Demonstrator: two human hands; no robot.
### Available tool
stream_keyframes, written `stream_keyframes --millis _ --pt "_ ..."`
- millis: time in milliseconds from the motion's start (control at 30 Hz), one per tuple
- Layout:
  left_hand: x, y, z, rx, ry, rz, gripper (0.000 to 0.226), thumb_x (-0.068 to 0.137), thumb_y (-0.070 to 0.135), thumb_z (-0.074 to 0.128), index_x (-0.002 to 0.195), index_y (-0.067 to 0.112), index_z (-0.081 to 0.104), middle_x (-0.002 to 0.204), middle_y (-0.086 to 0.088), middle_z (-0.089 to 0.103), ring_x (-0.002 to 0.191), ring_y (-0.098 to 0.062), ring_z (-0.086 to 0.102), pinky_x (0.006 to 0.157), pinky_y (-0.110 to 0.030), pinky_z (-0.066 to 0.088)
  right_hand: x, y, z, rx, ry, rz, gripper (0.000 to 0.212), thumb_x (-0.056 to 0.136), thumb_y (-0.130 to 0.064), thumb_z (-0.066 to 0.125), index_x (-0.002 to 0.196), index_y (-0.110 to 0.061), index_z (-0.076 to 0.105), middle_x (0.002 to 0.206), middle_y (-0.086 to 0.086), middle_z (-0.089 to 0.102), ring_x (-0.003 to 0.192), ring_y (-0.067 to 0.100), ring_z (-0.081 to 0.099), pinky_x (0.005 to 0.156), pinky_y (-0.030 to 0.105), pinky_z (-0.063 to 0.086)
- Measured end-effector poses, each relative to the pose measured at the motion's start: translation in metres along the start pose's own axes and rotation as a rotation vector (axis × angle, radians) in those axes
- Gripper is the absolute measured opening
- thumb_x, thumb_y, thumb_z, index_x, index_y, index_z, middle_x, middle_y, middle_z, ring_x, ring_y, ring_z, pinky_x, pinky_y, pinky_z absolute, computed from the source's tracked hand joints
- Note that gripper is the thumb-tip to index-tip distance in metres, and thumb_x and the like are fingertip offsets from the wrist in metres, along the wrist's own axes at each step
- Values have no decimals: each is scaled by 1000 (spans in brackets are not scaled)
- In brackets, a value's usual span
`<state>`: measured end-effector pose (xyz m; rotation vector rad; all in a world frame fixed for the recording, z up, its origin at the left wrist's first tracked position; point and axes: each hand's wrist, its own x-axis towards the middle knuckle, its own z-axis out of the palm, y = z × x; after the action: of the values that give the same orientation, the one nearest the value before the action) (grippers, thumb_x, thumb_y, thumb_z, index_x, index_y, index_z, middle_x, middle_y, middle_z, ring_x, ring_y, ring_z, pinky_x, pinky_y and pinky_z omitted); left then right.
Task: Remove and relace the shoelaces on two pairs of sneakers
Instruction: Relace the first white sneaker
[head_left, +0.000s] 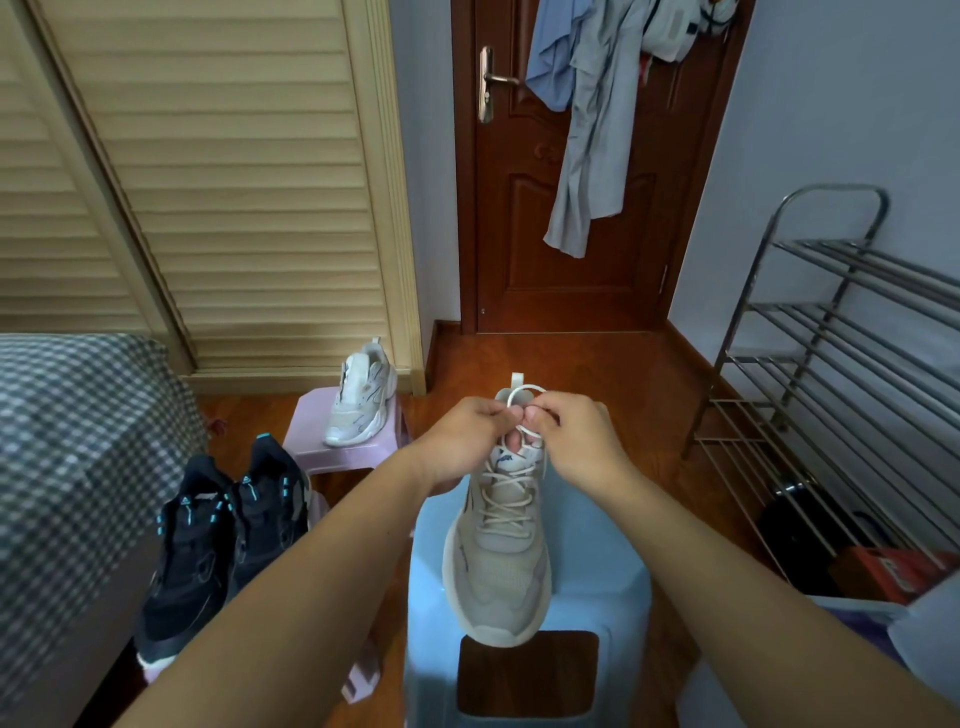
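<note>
I'm tying off the beige sneaker: left hand and right hand each pinch lace loops at 12 o'clock. Next: cinch the bow evenly.

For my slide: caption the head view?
Both hands pinch lace loops atop a beige sneaker on a blue stool.

No text can be read; the logo on the beige mesh sneaker's tongue is blurred.
</note>
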<state>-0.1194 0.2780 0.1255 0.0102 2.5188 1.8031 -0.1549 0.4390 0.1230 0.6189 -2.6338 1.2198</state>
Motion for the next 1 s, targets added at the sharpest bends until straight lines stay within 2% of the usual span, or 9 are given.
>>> stream_keyframes --millis 133,267,400,500,600,667,800,900,1000 --pt "2 -3 -3 -8 -11 23 47 106 35 49 72 12 71 85 -14 72 90 -24 63 105 -48 43 -1 -7 4 6 -54 36 23 102 -20 52 87 -24 69 71 -10 61 62 1 52 51 13 36" --pt "3 -3 -5 0 -24 15 46 102 43 54 73 13 74 85 -12 71 88 -25 61 98 -40 42 -7 -7 3 -86 -16 68 24 103 -25 52 81 -21 63 71 -6 59 65 13 53 54 27 37" --pt "-1 -3 -9 -47 -63 71 15 93 12 72 82 15 80 101 -12 76 101 -21 68 101 -32 49 -5 -4 -5 90 -116 214 30 96 -14 53 79 -23 76 62 -8 59 57 15 51 51 30 37" --pt "-6 -2 -14 -76 -83 98 22 84 -4 76 83 17 82 90 -7 76 89 -17 68 90 -28 55 -4 -12 -4 92 -279 179 34 91 -4 59 77 -29 77 68 -9 64 65 11 55 57 24 42" --pt "-7 -3 -15 -37 -70 121 24 81 -9 77 79 14 75 77 1 70 78 -11 64 74 -22 52 -1 -13 0 53 -220 88 24 88 -7 70 78 -29 75 88 2 69 81 19 63 64 24 46" --pt "-5 -3 -9 81 44 163 26 80 -7 76 76 17 66 70 6 62 66 -7 56 64 -22 48 -1 -11 1 57 -195 67 18 90 -10 70 83 -26 75 86 0 72 80 17 67 62 21 47" --pt "2 -7 14 314 501 243 26 77 2 73 75 20 53 71 7 57 63 -7 48 55 -16 37 -2 -8 1 107 -232 139 17 96 -13 61 86 -20 72 78 0 70 66 11 63 59 21 50" --pt "3 -14 18 393 557 318 21 83 14 74 78 21 54 73 9 57 70 -8 51 62 -24 39 4 -4 -6 386 -283 228 21 102 -11 53 110 -14 73 84 8 70 56 13 60 56 23 52" --pt "1 -13 10 468 481 283 28 89 27 76 75 24 52 68 8 56 64 -8 50 58 -28 39 10 -1 -10 252 -269 116 15 98 -17 65 107 -18 77 63 -12 68 51 4 55 52 15 46"
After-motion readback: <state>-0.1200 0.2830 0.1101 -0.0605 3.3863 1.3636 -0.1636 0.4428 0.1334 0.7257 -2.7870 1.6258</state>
